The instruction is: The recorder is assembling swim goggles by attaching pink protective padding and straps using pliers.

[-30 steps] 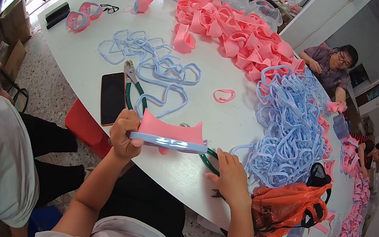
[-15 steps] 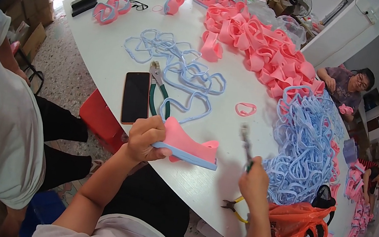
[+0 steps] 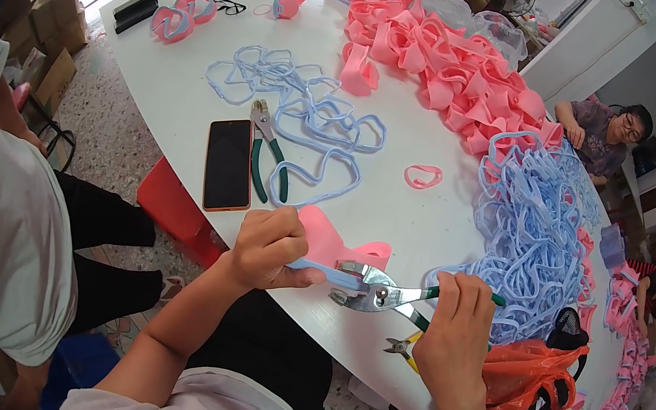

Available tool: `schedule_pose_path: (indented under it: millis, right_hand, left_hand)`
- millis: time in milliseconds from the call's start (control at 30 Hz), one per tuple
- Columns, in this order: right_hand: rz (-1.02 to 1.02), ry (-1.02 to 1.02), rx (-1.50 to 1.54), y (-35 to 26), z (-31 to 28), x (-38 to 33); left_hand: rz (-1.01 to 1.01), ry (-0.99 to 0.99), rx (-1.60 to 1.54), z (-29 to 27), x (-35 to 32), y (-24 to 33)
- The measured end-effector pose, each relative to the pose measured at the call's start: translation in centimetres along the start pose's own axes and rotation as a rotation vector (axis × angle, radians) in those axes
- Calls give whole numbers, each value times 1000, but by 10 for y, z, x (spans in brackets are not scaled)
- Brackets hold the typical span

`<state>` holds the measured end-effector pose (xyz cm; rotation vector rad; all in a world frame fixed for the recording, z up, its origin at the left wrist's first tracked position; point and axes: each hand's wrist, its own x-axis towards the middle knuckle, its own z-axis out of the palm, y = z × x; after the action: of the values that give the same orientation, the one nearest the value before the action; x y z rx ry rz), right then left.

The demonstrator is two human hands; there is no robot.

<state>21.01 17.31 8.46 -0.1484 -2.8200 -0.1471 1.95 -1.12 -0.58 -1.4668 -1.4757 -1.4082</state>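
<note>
My left hand [image 3: 265, 248] grips one end of a curved pink soft piece [image 3: 321, 237] with a stiff light-blue rim, held just above the table's near edge. In my right hand [image 3: 455, 335] are slip-joint pliers [image 3: 380, 297] with green handles. Their metal jaws sit around the far end of the blue rim; whether they press on it I cannot tell. A second pair of green-handled pliers [image 3: 264, 122] lies beside a dark phone [image 3: 229, 164]. Small yellow-handled cutters [image 3: 398, 347] rest below my right hand's pliers.
A tangled heap of light-blue loops [image 3: 533, 237] covers the table's right side, with pink pieces [image 3: 445, 60] piled behind it. More blue loops [image 3: 278, 85] lie at mid-left. An orange plastic bag [image 3: 524, 378] is near my right forearm. Someone stands close on my left; another person [image 3: 605, 133] sits across.
My right hand has raised and turned its pliers, bringing the jaws from above the table onto the blue rim's end. My left hand has shifted slightly right with the pink piece.
</note>
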Motion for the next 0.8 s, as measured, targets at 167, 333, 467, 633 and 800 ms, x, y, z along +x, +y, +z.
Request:
schedule_pose_path:
  millis: [167, 333, 467, 633, 800]
  right_hand:
    - [-48, 66, -131, 4, 2, 2]
    - [-136, 101, -244, 14, -2, 8]
    - [-151, 65, -204, 27, 8, 16]
    - [-128, 124, -232, 23, 10, 15]
    - [-72, 151, -360, 42, 1, 7]
  left_hand:
    - [30, -27, 59, 1, 5, 9]
    - [1, -15, 45, 6, 2, 16]
    - [-27, 11, 63, 16, -1, 13]
    - [-36, 7, 57, 16, -3, 10]
    - [-23, 29, 15, 19, 0, 7]
